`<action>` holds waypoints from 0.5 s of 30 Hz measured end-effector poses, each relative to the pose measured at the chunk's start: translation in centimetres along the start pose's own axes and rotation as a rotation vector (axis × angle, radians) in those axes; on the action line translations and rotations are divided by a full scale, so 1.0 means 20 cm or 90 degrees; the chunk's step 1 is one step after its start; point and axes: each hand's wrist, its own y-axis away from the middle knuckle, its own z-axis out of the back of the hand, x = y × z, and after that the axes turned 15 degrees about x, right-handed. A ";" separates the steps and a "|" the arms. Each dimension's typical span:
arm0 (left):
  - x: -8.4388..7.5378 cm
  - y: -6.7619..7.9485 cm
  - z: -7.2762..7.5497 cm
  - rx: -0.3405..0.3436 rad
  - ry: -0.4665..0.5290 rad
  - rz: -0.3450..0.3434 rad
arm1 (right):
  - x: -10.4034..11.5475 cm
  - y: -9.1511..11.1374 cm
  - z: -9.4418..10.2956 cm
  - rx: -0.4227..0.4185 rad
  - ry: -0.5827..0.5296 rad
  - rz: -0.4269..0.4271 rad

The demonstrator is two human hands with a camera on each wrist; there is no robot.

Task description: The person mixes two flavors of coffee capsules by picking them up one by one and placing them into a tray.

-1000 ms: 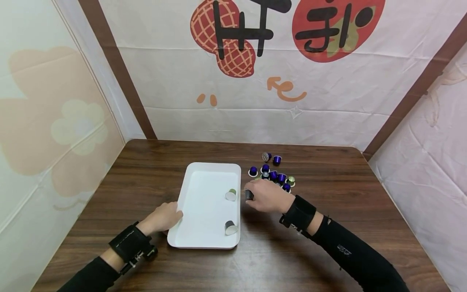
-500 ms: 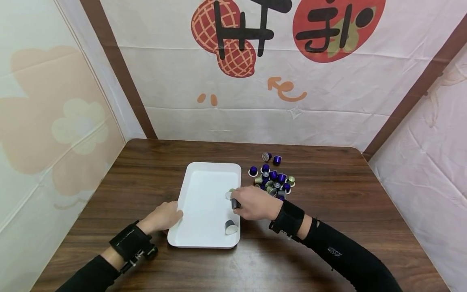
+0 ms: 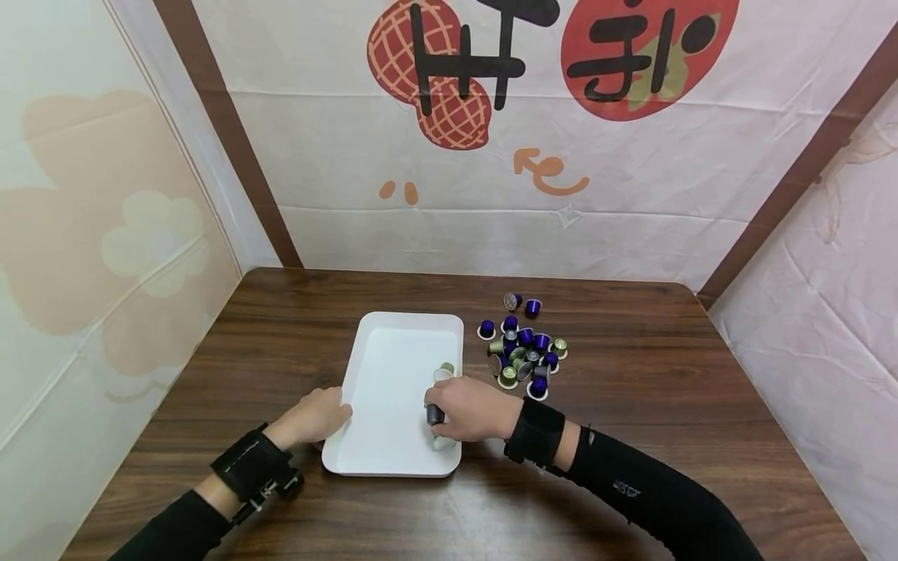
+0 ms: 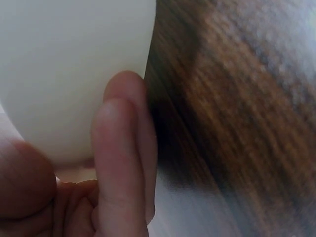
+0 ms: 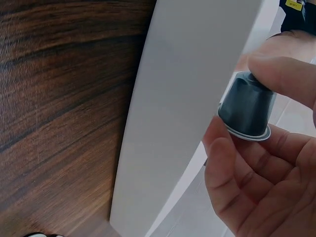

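Note:
A dark grey coffee capsule (image 5: 247, 106) is pinched between the thumb and fingers of my right hand (image 3: 477, 409), over the right side of the white tray (image 3: 393, 366). Its silvery rim faces down toward the fingers in the right wrist view. On the tray, a green capsule (image 3: 444, 372) lies just behind this hand. Another capsule (image 3: 445, 443) shows only its pale end, mostly hidden under the hand. My left hand (image 3: 316, 417) grips the tray's left edge; in the left wrist view its fingers (image 4: 118, 148) lie along the tray's wall, with the thumb on the other side.
Right of the tray, a loose pile of blue, green and grey capsules (image 3: 525, 336) lies on the brown wooden table (image 3: 631, 374). Two blue ones (image 3: 533, 308) sit apart behind it. Printed cloth (image 3: 337, 156) hangs at the back and both sides.
My right hand has carried the dark grey capsule left and nearer, from the pile's edge to above the tray, uncovering the pile's front. The left hand and tray have stayed put.

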 end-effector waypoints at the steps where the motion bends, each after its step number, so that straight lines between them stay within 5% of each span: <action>1: 0.00 0.00 0.00 0.000 -0.002 0.001 | 0.00 0.00 0.00 -0.001 0.001 0.000; 15: 0.00 0.01 0.00 0.000 0.001 -0.009 | -0.03 0.01 -0.01 0.005 -0.029 -0.013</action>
